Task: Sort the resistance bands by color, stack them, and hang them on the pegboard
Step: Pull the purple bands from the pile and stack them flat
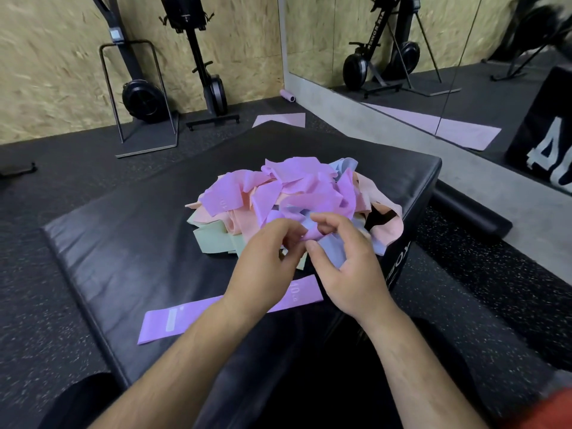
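step: color sort, early | left hand (266, 252) and right hand (349, 267) fingers pinch, seemingly, 1 purple band (312, 234) atop pile (278, 193) | next: tug free, stack on flat band (173, 320)

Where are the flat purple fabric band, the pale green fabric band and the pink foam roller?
flat purple fabric band (154, 326), head view, its left end.
pale green fabric band (213, 239), head view, its flat middle.
pink foam roller (288, 96), head view, its side.
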Demonstrator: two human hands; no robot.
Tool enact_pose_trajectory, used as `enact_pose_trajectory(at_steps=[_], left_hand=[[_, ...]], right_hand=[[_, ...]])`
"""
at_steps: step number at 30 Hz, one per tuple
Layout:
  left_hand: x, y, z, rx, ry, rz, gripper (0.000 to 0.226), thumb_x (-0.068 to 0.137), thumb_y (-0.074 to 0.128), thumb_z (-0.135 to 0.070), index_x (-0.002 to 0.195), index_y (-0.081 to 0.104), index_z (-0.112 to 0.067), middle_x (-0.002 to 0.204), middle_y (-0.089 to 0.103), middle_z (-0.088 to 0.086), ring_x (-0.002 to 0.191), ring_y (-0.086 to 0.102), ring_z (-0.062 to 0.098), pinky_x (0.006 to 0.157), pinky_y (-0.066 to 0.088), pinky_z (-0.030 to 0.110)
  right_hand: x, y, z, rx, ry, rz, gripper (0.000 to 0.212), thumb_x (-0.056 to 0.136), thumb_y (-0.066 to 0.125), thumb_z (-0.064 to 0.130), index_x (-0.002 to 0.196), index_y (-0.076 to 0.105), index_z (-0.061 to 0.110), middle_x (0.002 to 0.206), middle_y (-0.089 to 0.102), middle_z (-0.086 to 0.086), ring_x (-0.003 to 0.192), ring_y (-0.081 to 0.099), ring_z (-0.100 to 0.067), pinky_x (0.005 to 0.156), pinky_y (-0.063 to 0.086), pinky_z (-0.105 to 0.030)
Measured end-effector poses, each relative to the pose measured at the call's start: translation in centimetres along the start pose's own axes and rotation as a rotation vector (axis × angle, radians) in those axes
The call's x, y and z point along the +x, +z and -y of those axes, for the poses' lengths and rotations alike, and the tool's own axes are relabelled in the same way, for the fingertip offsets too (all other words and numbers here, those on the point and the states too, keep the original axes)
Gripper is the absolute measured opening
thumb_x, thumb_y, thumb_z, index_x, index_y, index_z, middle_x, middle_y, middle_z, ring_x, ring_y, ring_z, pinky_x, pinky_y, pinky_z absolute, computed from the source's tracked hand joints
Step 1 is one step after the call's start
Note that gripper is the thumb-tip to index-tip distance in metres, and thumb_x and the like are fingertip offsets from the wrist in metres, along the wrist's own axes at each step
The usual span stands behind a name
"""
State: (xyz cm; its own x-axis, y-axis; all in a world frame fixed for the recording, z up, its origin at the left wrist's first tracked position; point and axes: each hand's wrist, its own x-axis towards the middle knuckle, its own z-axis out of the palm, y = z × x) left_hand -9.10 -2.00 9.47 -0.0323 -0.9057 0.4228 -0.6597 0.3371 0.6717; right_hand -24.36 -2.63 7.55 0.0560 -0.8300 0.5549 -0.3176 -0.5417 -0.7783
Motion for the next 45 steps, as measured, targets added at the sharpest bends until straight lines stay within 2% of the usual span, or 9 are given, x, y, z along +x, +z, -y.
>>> enact_pose_trajectory(at_steps=[5,10,17,20,23,32,37,42,45], left_hand=[[0.7,-3.7,-2.4,-0.152,-0.023,-0.071,0.011,0.097,0.067,-0.025,0.088,0.062,-0.028,0.084,0.066,-0.015,0.079,0.06,0.002,0.066,0.042,0.013],[3.0,-9.1,-5.5,-0.271,0.023,-0.187,0.011,0.098,0.066,-0.023,0.087,0.065,-0.022,0.076,0.065,-0.012,0.068,0.056,0.002,0.064,0.041,0.014],[4.4,-15.9,-7.8,-0.398,0.027,-0.295,0.007,0.097,0.067,-0.028,0.101,0.066,-0.022,0.086,0.067,-0.005,0.074,0.061,0.009,0.061,0.05,0.019],[3.7,-17.6,-7.4,-0.391,0.004,-0.252,0.025,0.094,0.068,-0.042,0.112,0.059,-0.027,0.094,0.065,-0.002,0.082,0.062,0.008,0.07,0.054,0.027],[2.0,-18.2,-6.9,-0.385,0.009,-0.293,0.027,0.092,0.07,-0.041,0.112,0.059,-0.028,0.091,0.063,-0.008,0.079,0.06,0.005,0.07,0.05,0.02],[0.3,-19.8,-7.3,-0.637,-0.073,-0.322,0.005,0.098,0.064,-0.009,0.102,0.067,-0.012,0.084,0.07,0.006,0.068,0.066,0.011,0.059,0.05,0.019],[0.5,-19.7,-7.3,-0.605,-0.056,-0.266,0.011,0.096,0.064,-0.003,0.1,0.067,-0.013,0.082,0.069,0.003,0.072,0.066,0.014,0.065,0.052,0.022],[0.7,-19.0,-6.8,-0.605,-0.093,-0.181,0.017,0.082,0.067,-0.007,0.098,0.069,-0.013,0.086,0.069,0.003,0.079,0.064,0.017,0.074,0.052,0.026],[0.9,-18.7,-6.6,-0.536,-0.099,-0.224,0.008,0.086,0.073,-0.016,0.092,0.069,-0.013,0.081,0.071,0.001,0.074,0.065,0.014,0.069,0.051,0.026]], right_hand=[[3.1,-1.2,3.8,0.067,-0.039,0.092,0.043,0.092,0.069,0.008,0.12,0.058,0.039,0.1,0.065,0.016,0.105,0.062,-0.007,0.094,0.043,-0.014],[7.9,-1.7,8.7,0.093,0.014,0.204,0.04,0.093,0.069,0.009,0.128,0.057,0.026,0.097,0.07,0.003,0.087,0.062,-0.001,0.079,0.042,-0.012],[12.3,-0.4,16.3,0.188,-0.037,0.218,0.033,0.091,0.071,0.015,0.119,0.059,0.027,0.089,0.075,0.005,0.088,0.072,-0.017,0.085,0.056,-0.033],[13.0,0.2,18.7,0.256,0.016,0.218,0.031,0.09,0.074,0.017,0.116,0.06,0.027,0.086,0.077,0.006,0.074,0.068,-0.005,0.07,0.052,-0.023],[13.0,1.0,20.2,0.321,0.103,0.254,0.029,0.088,0.076,0.015,0.114,0.063,0.02,0.069,0.072,0.011,0.059,0.062,0.001,0.055,0.047,-0.016],[10.3,2.6,20.0,0.428,0.164,0.35,0.026,0.089,0.075,0.011,0.112,0.066,0.019,0.087,0.075,0.004,0.069,0.069,-0.009,0.062,0.052,-0.023],[9.6,3.3,18.3,0.26,0.103,0.343,0.019,0.095,0.067,0.038,0.112,0.069,0.03,0.108,0.073,0.006,0.098,0.069,-0.011,0.083,0.057,-0.03],[8.5,3.7,17.7,0.296,0.097,0.389,0.017,0.099,0.063,0.023,0.105,0.078,0.03,0.098,0.078,0.0,0.102,0.071,-0.025,0.097,0.054,-0.049],[8.4,3.8,17.0,0.329,0.115,0.391,0.014,0.098,0.063,0.015,0.105,0.075,0.017,0.098,0.078,-0.007,0.097,0.073,-0.022,0.095,0.056,-0.044]])
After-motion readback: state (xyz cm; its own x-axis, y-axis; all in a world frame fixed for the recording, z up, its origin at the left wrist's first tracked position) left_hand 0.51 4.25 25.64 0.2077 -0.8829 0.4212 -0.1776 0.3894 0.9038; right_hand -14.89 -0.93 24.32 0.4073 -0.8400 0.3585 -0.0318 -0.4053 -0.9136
